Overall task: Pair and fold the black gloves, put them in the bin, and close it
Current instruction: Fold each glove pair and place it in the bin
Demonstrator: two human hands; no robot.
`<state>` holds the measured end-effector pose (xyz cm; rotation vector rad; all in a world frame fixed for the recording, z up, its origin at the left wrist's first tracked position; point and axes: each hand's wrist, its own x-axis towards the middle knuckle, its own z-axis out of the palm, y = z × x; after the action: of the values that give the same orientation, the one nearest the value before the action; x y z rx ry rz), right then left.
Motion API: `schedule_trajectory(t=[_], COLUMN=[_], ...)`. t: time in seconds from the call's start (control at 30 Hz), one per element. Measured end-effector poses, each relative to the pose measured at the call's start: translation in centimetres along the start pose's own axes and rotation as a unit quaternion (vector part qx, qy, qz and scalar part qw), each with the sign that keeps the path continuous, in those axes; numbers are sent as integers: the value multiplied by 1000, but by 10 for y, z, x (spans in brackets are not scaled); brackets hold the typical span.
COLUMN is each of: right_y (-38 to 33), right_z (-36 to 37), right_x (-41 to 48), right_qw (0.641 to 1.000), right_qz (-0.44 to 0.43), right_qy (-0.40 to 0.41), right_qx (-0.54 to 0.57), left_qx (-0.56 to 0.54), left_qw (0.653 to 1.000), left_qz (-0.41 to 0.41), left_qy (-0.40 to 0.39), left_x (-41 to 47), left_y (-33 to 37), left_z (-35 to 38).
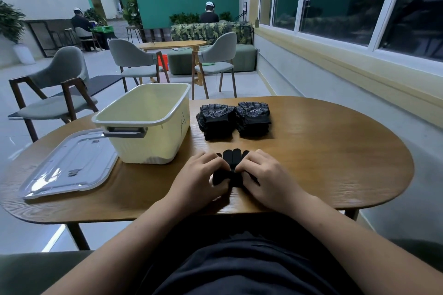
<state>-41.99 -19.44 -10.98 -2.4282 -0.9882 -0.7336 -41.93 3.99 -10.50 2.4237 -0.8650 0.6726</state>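
A pair of black gloves (232, 159) lies near the table's front edge, fingertips pointing away from me. My left hand (200, 178) and my right hand (266, 176) both pinch the cuff end of that pair, which is bunched up between them. Two stacks of black gloves sit behind, a left stack (215, 121) and a right stack (254, 118). The cream bin (153, 124) stands open at the left. Its clear lid (69, 165) lies flat beside it.
The wooden table (323, 158) has a rounded right end. Grey chairs (57, 93) stand behind the table. A window wall runs along the right. Two people sit far back in the room.
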Motion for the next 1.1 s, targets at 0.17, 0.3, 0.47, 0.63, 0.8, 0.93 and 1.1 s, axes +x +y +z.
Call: schedule_trajectory(t=[0.17,0.3,0.47,0.63,0.8,0.93,1.1], right_y=[-2,0,-1,3,4,2,-1], right_z=[-3,-2,-1,4,1,0,-2], right_x=[-1,-1,-1,-2,-2,-3,-3], right_qw=[999,999,997,996,998,999,999], right_qz=[35,44,69,88,42,2,40], right_qy=[-31,-19,0,22,42,36,-11], right_qx=[21,19,29,3,1,0,9], left_qx=[-16,-1,-26,-8,0,1,-3], left_qw=[999,999,996,996,999,999,999], left_qz=[-37,-39,-84,-84,-27,-14,-36], left_qy=[-22,-12,-7,11,38,31,-14], left_x=[-1,-2,-4,-2,-5,-5,-3], left_y=[-2,0,4,3,0,1,-1], left_z=[1,2,-1,-2,-5,-3,0])
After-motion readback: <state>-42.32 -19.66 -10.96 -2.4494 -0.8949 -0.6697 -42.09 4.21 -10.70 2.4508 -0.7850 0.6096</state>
